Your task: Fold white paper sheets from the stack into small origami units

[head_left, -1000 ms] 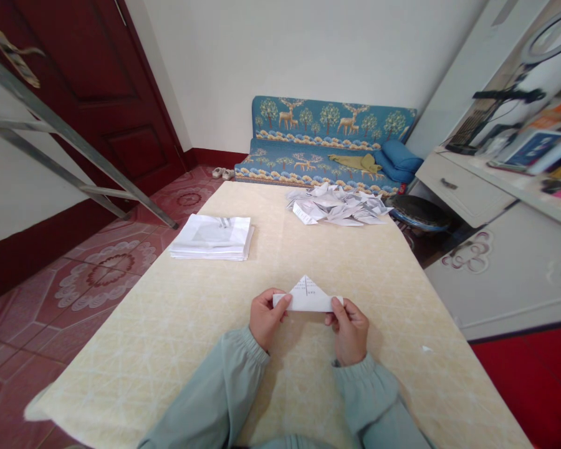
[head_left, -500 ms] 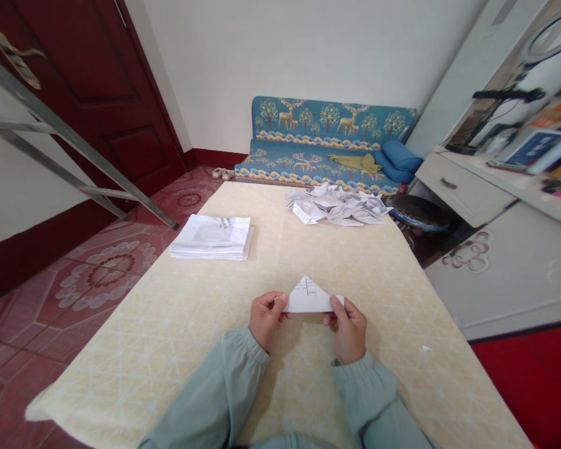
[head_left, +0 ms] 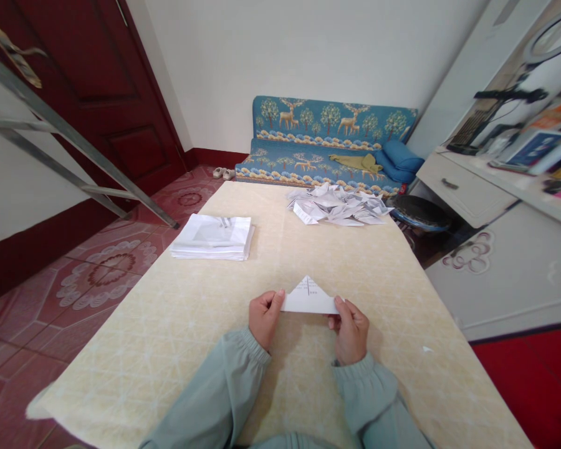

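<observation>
A white sheet folded into a triangle-topped shape [head_left: 308, 298] lies at the near middle of the cream table [head_left: 177, 324]. My left hand [head_left: 263, 319] pinches its left corner with fingers closed. At the right corner my right hand [head_left: 350, 329] pinches the paper the same way. Both wrists wear pale green sleeves. The folded point faces away from me and shows faint printed lines.
A stack of flat white sheets [head_left: 212, 237] sits at the table's far left. A heap of folded paper pieces [head_left: 337, 206] lies at the far right edge. Beyond stand a blue patterned sofa [head_left: 331, 146], a metal ladder [head_left: 65, 137] by the red door, and white furniture [head_left: 505, 249].
My left hand folded the paper's left bottom corner inward, so the base strip now ends at the triangle's edge. The right hand stayed in place.
</observation>
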The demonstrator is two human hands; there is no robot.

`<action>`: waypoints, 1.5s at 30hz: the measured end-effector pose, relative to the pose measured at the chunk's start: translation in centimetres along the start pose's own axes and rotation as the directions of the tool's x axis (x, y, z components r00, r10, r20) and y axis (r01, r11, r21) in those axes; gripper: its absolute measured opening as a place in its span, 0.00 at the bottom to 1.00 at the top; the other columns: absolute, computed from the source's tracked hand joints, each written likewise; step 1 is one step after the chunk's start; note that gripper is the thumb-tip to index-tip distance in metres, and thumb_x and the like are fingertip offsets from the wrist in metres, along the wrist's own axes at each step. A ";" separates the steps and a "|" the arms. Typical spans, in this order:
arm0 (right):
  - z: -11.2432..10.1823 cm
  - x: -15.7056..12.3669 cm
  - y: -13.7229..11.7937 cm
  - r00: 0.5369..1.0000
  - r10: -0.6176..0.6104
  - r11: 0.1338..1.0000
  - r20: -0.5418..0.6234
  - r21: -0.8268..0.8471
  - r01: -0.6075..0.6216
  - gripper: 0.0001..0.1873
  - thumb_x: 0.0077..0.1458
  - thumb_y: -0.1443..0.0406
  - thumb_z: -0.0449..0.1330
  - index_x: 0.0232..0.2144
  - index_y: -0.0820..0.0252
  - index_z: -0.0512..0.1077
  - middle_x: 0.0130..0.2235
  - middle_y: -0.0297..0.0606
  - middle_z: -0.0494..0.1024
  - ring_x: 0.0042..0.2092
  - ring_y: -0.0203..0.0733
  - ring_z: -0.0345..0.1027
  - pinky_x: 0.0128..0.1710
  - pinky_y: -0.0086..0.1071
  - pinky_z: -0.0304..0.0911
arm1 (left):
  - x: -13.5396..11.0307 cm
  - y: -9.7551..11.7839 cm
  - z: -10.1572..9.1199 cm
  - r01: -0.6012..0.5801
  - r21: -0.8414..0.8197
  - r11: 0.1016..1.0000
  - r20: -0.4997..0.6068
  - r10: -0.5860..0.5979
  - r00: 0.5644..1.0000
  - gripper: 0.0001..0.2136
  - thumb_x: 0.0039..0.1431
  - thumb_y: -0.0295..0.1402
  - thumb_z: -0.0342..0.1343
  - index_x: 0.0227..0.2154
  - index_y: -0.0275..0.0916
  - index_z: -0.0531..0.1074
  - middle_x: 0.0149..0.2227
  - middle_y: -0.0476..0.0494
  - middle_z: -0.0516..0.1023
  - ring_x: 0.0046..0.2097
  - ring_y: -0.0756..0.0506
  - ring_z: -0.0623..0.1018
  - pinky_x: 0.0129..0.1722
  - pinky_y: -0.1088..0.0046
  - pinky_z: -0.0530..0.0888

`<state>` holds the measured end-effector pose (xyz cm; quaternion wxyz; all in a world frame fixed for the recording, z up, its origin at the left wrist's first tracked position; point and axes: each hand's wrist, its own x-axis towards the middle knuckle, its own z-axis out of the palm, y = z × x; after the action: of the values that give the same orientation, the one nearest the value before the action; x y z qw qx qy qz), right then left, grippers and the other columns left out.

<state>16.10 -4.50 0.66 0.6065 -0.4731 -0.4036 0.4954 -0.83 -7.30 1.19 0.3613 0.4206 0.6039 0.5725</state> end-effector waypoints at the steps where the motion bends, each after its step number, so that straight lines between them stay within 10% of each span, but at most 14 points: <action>1: 0.1 0.0 0.0 1.000 0.001 1.000 -0.007 0.006 -0.001 0.16 0.50 0.57 0.61 0.19 0.63 0.69 0.16 0.29 0.66 0.17 0.29 0.53 0.15 0.25 0.46 | 0.0 0.0 0.0 0.003 -0.001 1.000 0.002 -0.003 1.000 0.22 0.56 0.44 0.50 0.14 0.37 0.54 0.17 0.54 0.49 0.22 0.54 0.53 0.21 0.76 0.52; 14: 0.2 0.3 -0.7 0.986 0.091 0.979 -0.140 0.191 -0.063 0.15 0.45 0.57 0.65 0.22 0.62 0.68 0.16 0.27 0.66 0.16 0.27 0.52 0.14 0.22 0.46 | 0.6 -0.1 -0.5 0.042 -0.276 0.960 -0.151 -0.086 0.985 0.22 0.58 0.44 0.49 0.14 0.38 0.55 0.13 0.56 0.52 0.18 0.54 0.53 0.18 0.77 0.52; 25: 0.5 -0.3 -0.4 0.999 -0.029 0.997 0.032 -0.076 0.032 0.18 0.52 0.55 0.59 0.20 0.62 0.67 0.17 0.29 0.67 0.16 0.28 0.55 0.15 0.23 0.49 | -0.4 1.2 0.7 -0.181 0.096 0.979 0.367 0.134 0.920 0.13 0.48 0.41 0.61 0.30 0.36 0.75 0.28 0.44 0.78 0.30 0.46 0.75 0.31 0.72 0.71; 30: 1.1 -1.0 -0.3 0.983 -0.022 0.997 0.182 -0.069 0.035 0.15 0.52 0.57 0.60 0.20 0.61 0.67 0.18 0.29 0.68 0.17 0.28 0.57 0.16 0.24 0.52 | -0.5 1.7 0.4 -0.123 0.068 0.990 0.351 0.092 0.932 0.13 0.55 0.41 0.54 0.31 0.36 0.77 0.33 0.42 0.81 0.42 0.42 0.77 0.47 0.66 0.71; 37: 2.2 -1.8 -1.0 0.908 0.094 0.995 0.408 -0.052 -0.080 0.12 0.43 0.61 0.66 0.19 0.62 0.69 0.15 0.30 0.67 0.18 0.31 0.58 0.18 0.26 0.55 | -0.8 1.7 0.7 -0.054 -0.081 0.995 0.327 0.078 0.942 0.08 0.52 0.37 0.58 0.25 0.37 0.76 0.30 0.44 0.80 0.38 0.43 0.77 0.44 0.68 0.72; 45: 1.3 -1.5 0.3 0.960 0.124 0.987 0.250 0.065 -0.145 0.14 0.45 0.61 0.66 0.17 0.63 0.69 0.16 0.30 0.67 0.16 0.29 0.55 0.14 0.25 0.49 | -0.8 1.8 0.5 -0.036 -0.108 0.993 0.229 0.060 0.972 0.15 0.49 0.38 0.60 0.14 0.35 0.68 0.16 0.49 0.69 0.22 0.50 0.67 0.23 0.75 0.64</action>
<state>14.55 -5.74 0.60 0.5358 -0.4092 -0.4217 0.6064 0.13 -7.85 2.85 0.4368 0.4797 0.5169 0.5584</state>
